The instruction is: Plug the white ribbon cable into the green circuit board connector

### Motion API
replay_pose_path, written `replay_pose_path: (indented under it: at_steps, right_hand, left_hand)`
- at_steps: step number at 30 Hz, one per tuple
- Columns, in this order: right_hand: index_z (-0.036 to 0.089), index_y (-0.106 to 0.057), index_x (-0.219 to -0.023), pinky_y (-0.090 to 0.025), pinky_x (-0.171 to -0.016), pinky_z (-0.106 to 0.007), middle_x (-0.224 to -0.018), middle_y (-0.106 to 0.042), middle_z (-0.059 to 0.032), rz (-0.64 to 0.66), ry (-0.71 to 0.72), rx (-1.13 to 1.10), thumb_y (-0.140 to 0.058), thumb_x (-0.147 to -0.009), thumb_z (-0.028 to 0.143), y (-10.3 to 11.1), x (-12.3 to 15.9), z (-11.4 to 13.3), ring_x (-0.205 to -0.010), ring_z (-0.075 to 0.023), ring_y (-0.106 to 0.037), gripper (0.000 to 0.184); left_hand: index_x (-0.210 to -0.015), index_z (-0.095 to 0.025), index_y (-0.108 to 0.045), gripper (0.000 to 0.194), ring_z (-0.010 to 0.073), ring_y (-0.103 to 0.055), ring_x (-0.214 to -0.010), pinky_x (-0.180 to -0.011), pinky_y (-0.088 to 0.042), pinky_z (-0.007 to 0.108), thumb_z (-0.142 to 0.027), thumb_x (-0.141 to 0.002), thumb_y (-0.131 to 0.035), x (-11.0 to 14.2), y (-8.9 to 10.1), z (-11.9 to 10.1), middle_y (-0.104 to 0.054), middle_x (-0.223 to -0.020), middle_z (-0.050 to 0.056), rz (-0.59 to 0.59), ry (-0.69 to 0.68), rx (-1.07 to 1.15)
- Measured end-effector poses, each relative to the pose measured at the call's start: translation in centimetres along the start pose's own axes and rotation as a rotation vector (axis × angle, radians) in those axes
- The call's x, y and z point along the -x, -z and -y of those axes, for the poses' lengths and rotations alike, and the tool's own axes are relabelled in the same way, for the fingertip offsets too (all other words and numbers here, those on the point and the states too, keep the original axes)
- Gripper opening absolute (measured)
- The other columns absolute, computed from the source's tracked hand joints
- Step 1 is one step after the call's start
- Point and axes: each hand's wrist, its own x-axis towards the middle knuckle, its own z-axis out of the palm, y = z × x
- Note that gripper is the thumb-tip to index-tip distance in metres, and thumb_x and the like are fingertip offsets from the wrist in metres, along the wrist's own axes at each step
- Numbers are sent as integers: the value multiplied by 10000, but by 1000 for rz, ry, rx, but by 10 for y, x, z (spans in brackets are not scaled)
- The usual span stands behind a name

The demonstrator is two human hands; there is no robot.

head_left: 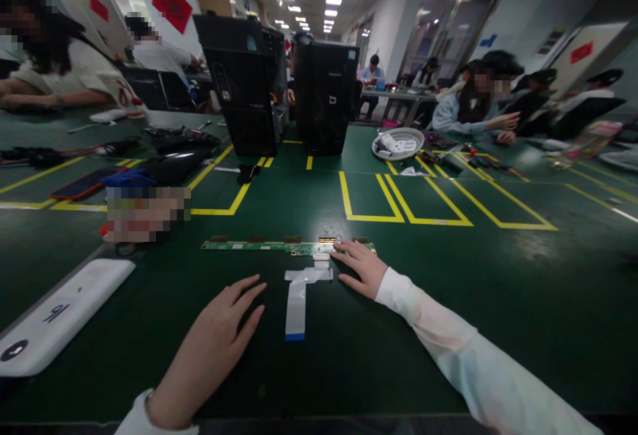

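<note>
A long, narrow green circuit board lies flat across the table in front of me. From its connector a white flat ribbon cable runs toward me, folded near the top and ending in a blue tip. My right hand is open, its fingertips resting on or just over the board's right part, beside the connector. To the left of the cable, my left hand hovers low above the table, fingers apart and holding nothing.
Two black computer towers stand at the back of the green table. A white basket sits right of them. At left lie a long white case and a dark phone-like slab. Yellow tape marks rectangles. Other people sit around.
</note>
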Motion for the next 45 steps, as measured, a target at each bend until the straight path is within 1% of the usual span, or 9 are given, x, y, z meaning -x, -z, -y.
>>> replay_pose_path:
  at_steps: [4,7,15,20,24,28,33,38,45]
  right_hand:
    - [152,-497,-1370,-290,-1136,-515,-1457,-427,-147,-56,47,23,-408,-960,327,-2,-2,9,-1406,-268,-296,454]
    - [172,-538,-1336,-297,-1131,-509,-1447,-427,-146,-117,71,34,-387,-962,314,-7,-5,23,-1396,-270,-302,428]
    - [260,-511,-1387,-274,-1104,-588,-1504,-337,-154,-18,-118,93,-465,-927,509,-12,-15,48,-1407,-352,-252,525]
    - [278,-489,-1408,-226,-1125,-588,-1504,-356,-141,39,-157,114,-461,-936,506,-9,-15,49,-1410,-337,-262,525]
    - [262,-504,-1396,-259,-1109,-600,-1495,-371,-156,30,-150,121,-484,-931,487,-7,-2,39,-1384,-334,-319,517]
    - [260,-528,-1372,-287,-1108,-580,-1480,-399,-140,-1,-89,108,-437,-955,463,4,32,18,-1374,-302,-350,473]
    - [279,-531,-1373,-332,-1103,-543,-1490,-399,-107,-50,-89,110,-408,-962,445,22,93,-4,-1369,-286,-368,460]
    - [290,-552,-1359,-349,-1102,-524,-1477,-421,-102,-70,-216,131,-400,-950,469,39,161,-22,-1354,-287,-396,472]
    - [323,-537,-1373,-412,-1051,-534,-1446,-454,-107,-181,-434,123,-388,-944,490,57,258,-62,-1306,-317,-455,484]
  left_hand:
    - [-1271,-215,-597,501,292,-577,-1192,-1007,-480,503,-502,-927,-375,31,-13,29,-569,-1351,109,-135,65,-94]
    - [-1273,-186,-588,503,316,-543,-1231,-1045,-427,545,-481,-933,-364,42,-19,37,-561,-1359,128,-191,53,-156]
    - [-1263,-156,-569,472,319,-550,-1221,-1045,-427,533,-442,-941,-374,33,-23,31,-590,-1310,155,-253,52,-194]
    - [-1261,-139,-571,488,328,-553,-1217,-1030,-439,536,-444,-944,-360,28,-24,29,-592,-1301,170,-249,54,-202]
    - [-1268,-131,-566,492,326,-548,-1224,-1037,-433,535,-443,-945,-365,29,-25,29,-579,-1318,174,-252,65,-197]
    - [-1271,-148,-565,473,323,-549,-1226,-1034,-437,534,-435,-942,-381,29,-26,30,-586,-1317,163,-267,57,-184]
    - [-1275,-148,-556,463,316,-542,-1231,-1048,-424,528,-425,-947,-384,29,-26,28,-582,-1321,161,-263,62,-189]
    - [-1260,-136,-567,480,322,-551,-1215,-1046,-422,531,-437,-945,-364,29,-25,27,-587,-1303,170,-267,65,-194]
    - [-1285,-133,-551,493,325,-524,-1246,-1054,-416,521,-442,-946,-369,27,-26,29,-568,-1323,169,-237,56,-203]
